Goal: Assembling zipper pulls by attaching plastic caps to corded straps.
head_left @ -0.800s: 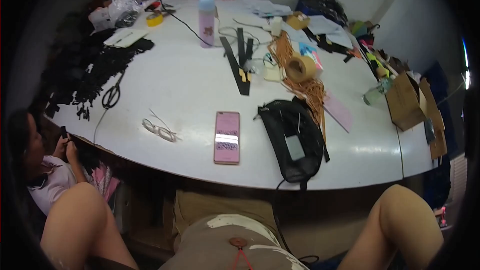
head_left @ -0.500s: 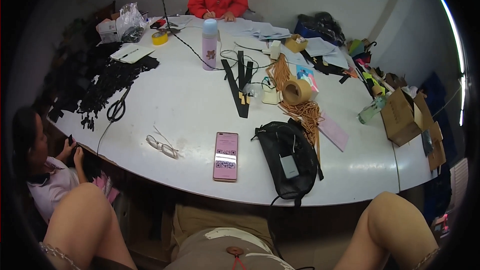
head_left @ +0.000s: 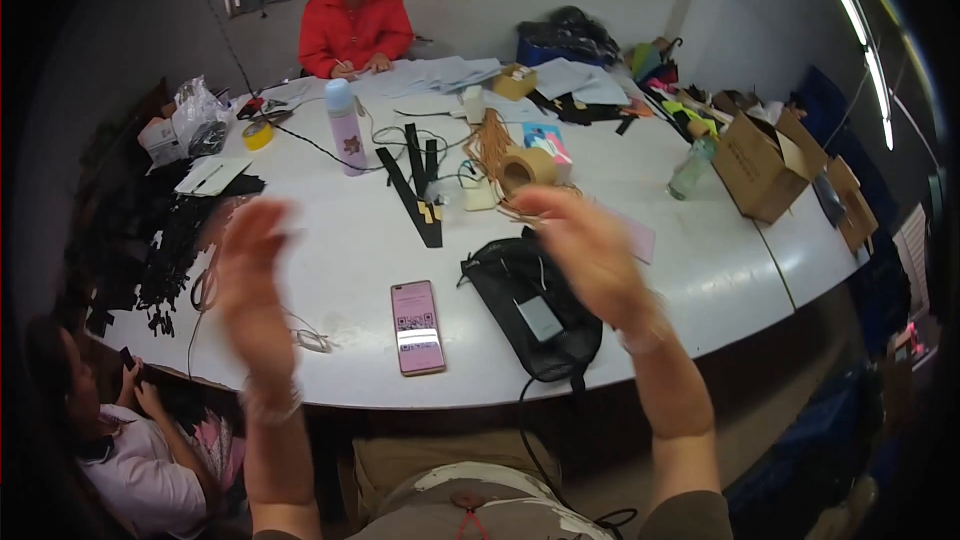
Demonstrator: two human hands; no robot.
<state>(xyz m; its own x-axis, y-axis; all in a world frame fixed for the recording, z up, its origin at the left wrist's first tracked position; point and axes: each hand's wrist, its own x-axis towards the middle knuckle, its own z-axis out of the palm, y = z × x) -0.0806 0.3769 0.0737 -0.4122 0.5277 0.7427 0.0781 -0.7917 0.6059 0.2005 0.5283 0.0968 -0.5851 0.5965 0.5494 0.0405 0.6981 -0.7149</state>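
Both hands are raised over the near part of the table, blurred by motion, with nothing visible in them. My left hand [head_left: 252, 275] looks open, its fingers smeared but stretched upward; it partly covers the glasses [head_left: 312, 338] and the scissors [head_left: 203, 290]. My right hand [head_left: 598, 258] also looks open, fingers reaching up and leftward above a black mesh bag [head_left: 497, 280]. A grey-white rectangular device [head_left: 540, 319] lies on that bag. Between the hands, a pink-screened phone [head_left: 417, 328] showing square codes rests on the white table [head_left: 340, 240].
Black strips [head_left: 410, 190], a lilac bottle [head_left: 346, 135], a brown tape roll [head_left: 527, 170] and orange-brown cords lie farther back. Black pieces [head_left: 160, 240] cover the left side. Cardboard boxes [head_left: 765, 168] stand right. One person in red [head_left: 357, 25] sits opposite; another [head_left: 145, 445] sits at left.
Both my hands have come up into view over the table, where bare knees showed before. The view has shifted, so the table's things appear farther left. The phone and bag remain on the table.
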